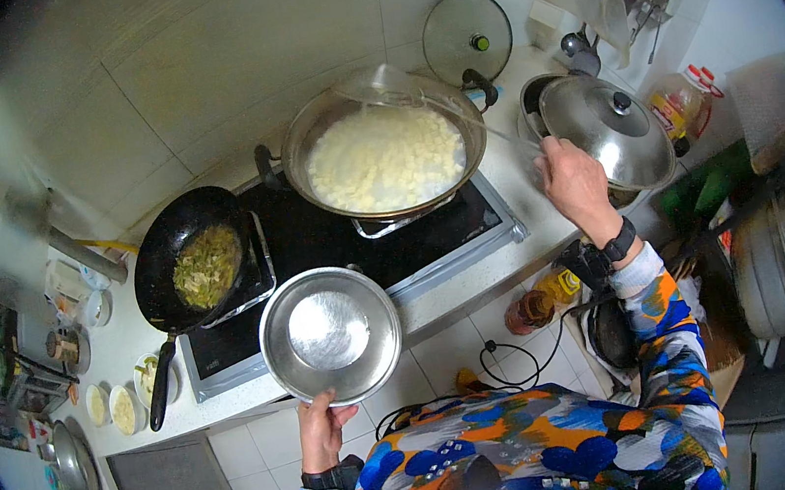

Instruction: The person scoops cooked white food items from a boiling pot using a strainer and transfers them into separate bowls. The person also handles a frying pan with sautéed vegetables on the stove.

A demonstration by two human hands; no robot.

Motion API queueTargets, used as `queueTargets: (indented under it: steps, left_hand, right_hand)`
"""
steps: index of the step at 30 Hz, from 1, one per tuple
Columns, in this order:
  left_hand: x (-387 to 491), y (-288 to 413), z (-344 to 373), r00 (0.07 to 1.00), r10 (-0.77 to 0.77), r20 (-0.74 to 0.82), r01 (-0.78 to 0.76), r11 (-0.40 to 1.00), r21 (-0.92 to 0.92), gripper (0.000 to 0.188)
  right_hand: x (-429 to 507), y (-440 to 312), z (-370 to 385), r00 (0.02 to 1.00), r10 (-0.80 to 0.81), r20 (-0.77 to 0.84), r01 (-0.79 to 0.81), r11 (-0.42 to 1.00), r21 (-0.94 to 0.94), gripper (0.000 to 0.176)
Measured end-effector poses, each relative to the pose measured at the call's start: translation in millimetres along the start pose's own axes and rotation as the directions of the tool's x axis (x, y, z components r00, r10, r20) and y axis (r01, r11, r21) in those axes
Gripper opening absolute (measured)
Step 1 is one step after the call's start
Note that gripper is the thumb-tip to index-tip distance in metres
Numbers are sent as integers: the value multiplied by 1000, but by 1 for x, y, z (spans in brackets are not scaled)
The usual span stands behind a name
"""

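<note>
My left hand grips the near rim of a round stainless steel basin. The basin is held over the cooktop's front edge and no food shows in it. In my right hand is the handle of a long-handled ladle or skimmer, blurred and partly see-through in the picture. Its head is over the far side of a two-handled wok. Pale, cube-like pieces in cloudy liquid fill the wok's middle. Whether the tool's head touches them, I cannot tell.
A black frying wok with cooked greens sits on the left of the black cooktop. Small bowls stand beside its handle. A lidded steel pot is at right; a glass lid leans against the wall.
</note>
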State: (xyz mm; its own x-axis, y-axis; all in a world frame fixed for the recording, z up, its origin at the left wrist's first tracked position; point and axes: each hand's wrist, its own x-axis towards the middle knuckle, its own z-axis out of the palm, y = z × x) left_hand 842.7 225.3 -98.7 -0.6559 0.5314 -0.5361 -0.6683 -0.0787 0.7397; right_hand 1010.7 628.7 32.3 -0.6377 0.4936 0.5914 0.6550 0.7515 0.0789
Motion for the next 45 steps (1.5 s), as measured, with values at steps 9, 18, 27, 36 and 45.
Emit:
queueTargets:
  steps: [9, 18, 27, 36, 45]
  left_hand:
    - [-12, -26, 48, 987, 52, -152, -57, 998, -29, 31]
    - [-1, -24, 45, 986, 41, -160, -48, 998, -41, 27]
    - [0, -19, 30, 986, 38, -161, -52, 996, -78, 31]
    - [-3, -19, 17, 986, 7, -169, -23, 995, -93, 30]
    - [-9, -20, 15, 984, 24, -178, -40, 996, -85, 32]
  right_hand:
    - [43, 48, 36, 989, -132, 68, 137, 988, -69, 4]
    - [46, 48, 35, 988, -144, 54, 150, 980, -128, 5]
    - [38, 34, 21, 958, -40, 283, 49, 999, -23, 11]
    - [32, 28, 14, 958, -77, 275, 86, 996, -21, 13]
    - [38, 20, 9, 882, 23, 471, -52, 998, 47, 19]
